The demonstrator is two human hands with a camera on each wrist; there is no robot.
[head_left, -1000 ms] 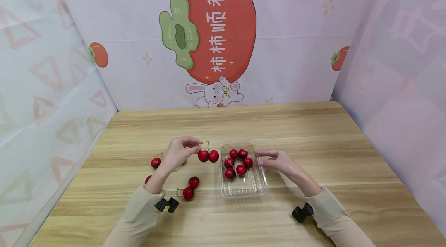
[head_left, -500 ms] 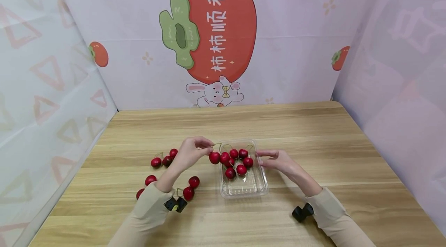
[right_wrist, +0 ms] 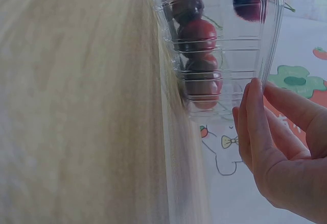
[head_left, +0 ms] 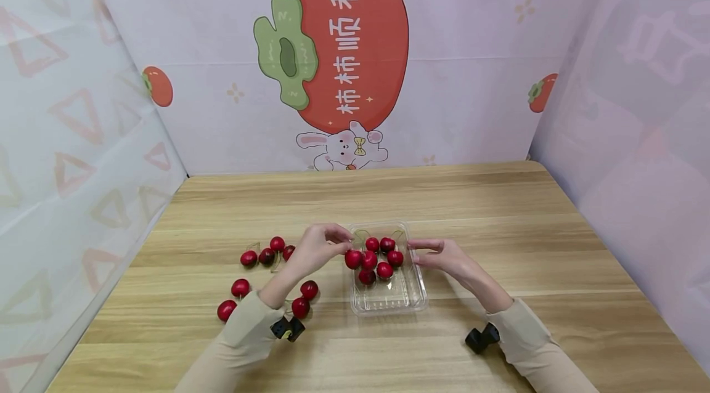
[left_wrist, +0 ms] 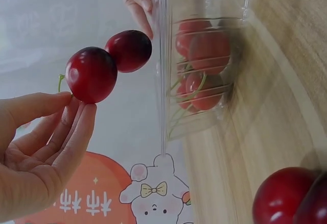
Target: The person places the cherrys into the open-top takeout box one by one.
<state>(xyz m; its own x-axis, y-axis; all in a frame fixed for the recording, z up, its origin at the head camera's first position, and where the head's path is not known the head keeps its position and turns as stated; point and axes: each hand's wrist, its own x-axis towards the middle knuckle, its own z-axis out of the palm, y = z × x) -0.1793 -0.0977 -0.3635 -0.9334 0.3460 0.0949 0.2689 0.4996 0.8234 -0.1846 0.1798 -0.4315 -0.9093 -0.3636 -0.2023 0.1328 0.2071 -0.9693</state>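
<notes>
Working remotely, I pinch a cherry pair (head_left: 363, 260) by its stem in the left hand (head_left: 317, 250), over the left rim of the clear box (head_left: 383, 303); the right hand (head_left: 446, 257), fingers unclenched, touches the opposite wall. Both fruits should clear the rim before release; the near end offers room.

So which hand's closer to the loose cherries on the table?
Left. The left hand holds a cherry pair over the left edge of the container, with the loose cherries close by; the right hand is at the opposite edge, farther away.
</notes>
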